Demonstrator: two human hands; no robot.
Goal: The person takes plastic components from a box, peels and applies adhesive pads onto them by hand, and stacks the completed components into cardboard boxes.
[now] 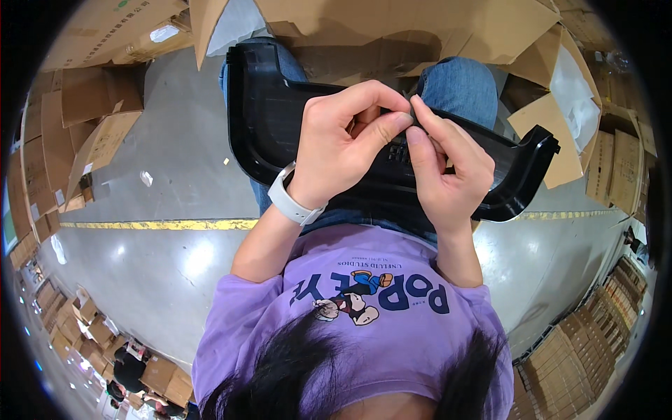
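A long black plastic tray-like part (262, 119) with raised, curved ends lies across my lap over my jeans. Above its middle, my left hand (346, 133) and my right hand (451, 157) meet fingertip to fingertip. Thumb and forefinger are pinched together on each hand. Between the fingertips is something small and greyish, too little to make out. Beneath the hands, small slots (399, 152) show in the black part. My left wrist wears a watch with a pale band (290, 199).
Large open cardboard boxes stand ahead (399, 28), at the left (98, 126) and at the right with a clear plastic liner (574, 98). A yellow line (154, 225) crosses the grey floor. Stacked cartons (574, 357) fill the lower right; people (129, 367) work far lower left.
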